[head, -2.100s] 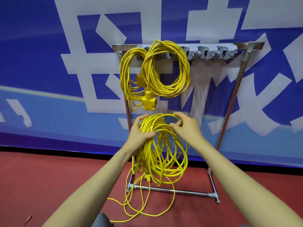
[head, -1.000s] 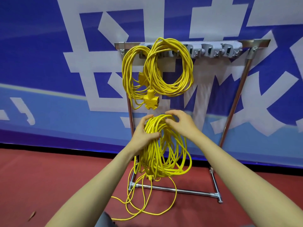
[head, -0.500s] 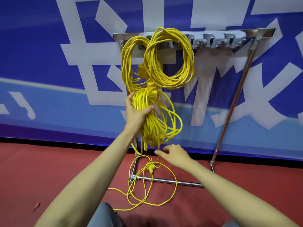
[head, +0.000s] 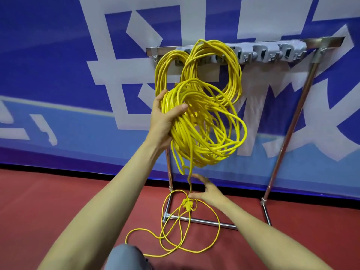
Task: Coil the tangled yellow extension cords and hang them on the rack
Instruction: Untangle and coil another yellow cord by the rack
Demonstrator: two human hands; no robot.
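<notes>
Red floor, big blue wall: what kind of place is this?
Probably a sports hall or gym: a smooth red floor, a blue banner with huge white characters, and a metal rack holding yellow cords.

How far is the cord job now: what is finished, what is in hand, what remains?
Done: two coils hang on the rack. In hand: the left hand grips a third coil, the right hand reaches for its trailing strand. Left: wind in the loose loops on the floor, then hang this coil on a free hook.
</notes>
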